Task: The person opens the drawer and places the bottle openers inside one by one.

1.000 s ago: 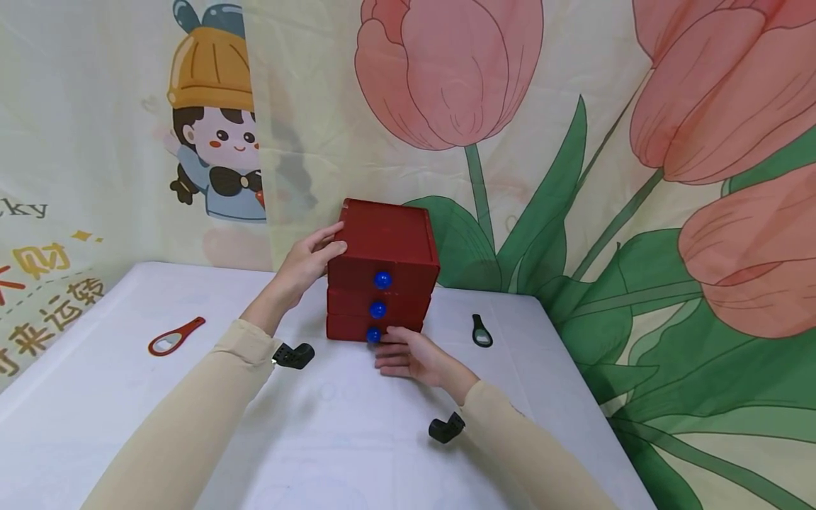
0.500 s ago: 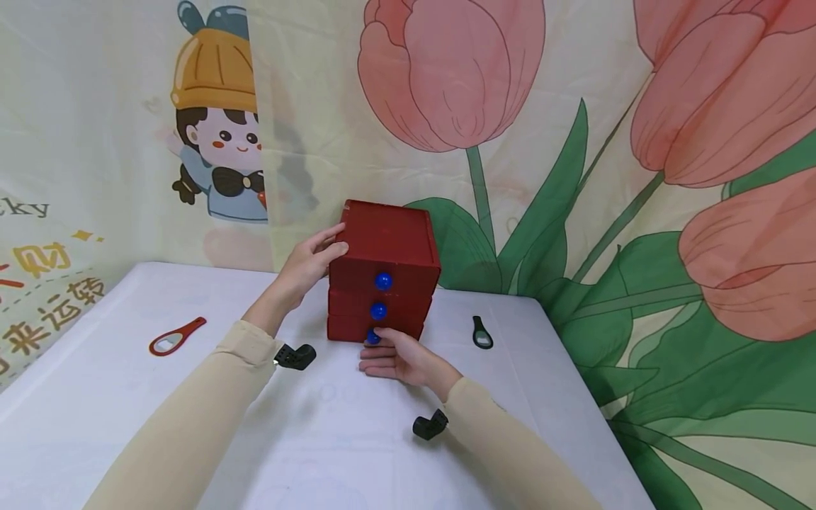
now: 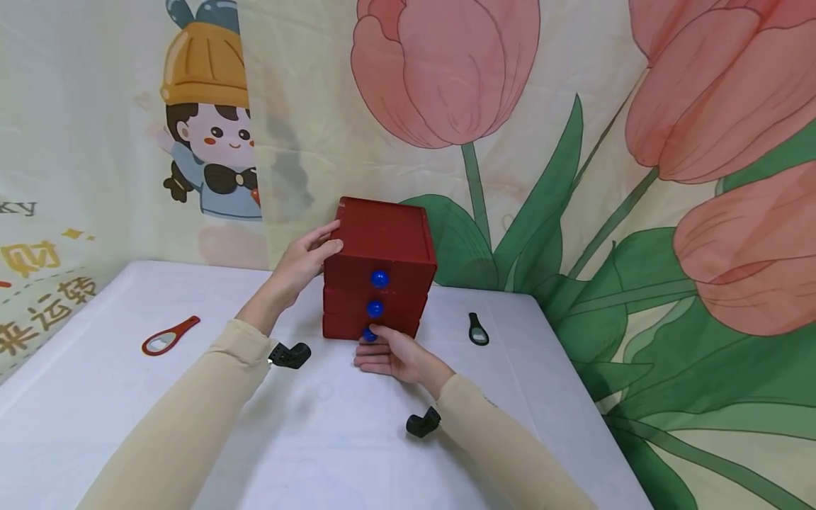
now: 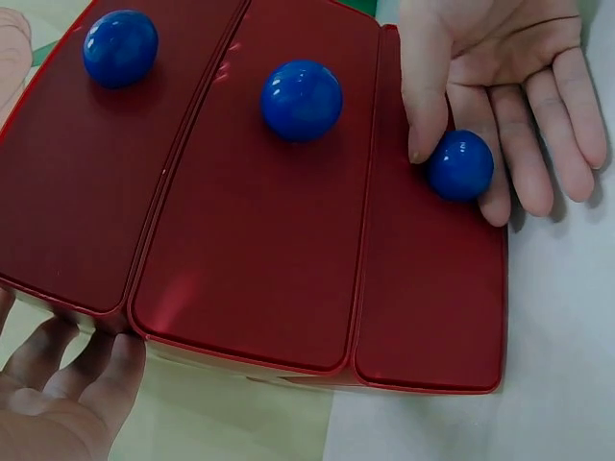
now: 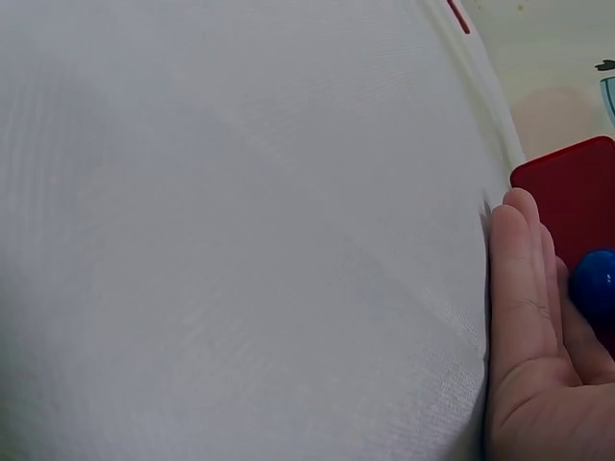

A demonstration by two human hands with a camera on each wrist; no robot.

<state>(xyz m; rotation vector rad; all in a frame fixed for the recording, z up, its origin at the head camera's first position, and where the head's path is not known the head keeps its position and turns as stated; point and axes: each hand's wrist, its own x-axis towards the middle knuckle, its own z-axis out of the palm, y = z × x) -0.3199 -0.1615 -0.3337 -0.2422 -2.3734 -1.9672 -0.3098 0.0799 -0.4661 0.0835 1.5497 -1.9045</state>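
Note:
A small red drawer cabinet point(image 3: 382, 230) stands on the white-covered table, its front carrying three stacked drawers with round blue knobs. My left hand point(image 3: 298, 268) rests against the cabinet's left side, the thumb at the upper front edge. In the left wrist view, its fingertips touch the side wall. Down at the lowest drawer, my right hand point(image 3: 404, 358) has the bottom knob point(image 4: 459, 168) between thumb and index finger, with the other fingers extended below it. The top knob point(image 3: 380, 279) and middle knob point(image 3: 375, 309) are untouched. All drawers look closed.
A red-rimmed bottle opener point(image 3: 171, 336) lies left of the cabinet and a black bottle opener point(image 3: 478, 329) lies to its right. Behind the table point(image 3: 344, 439) hangs a cloth backdrop point(image 3: 325, 85) printed with tulips and a cartoon figure.
My right hand has shifted left from beside the bottom knob and brought thumb and index finger around it. The left hand has stayed on the cabinet's side.

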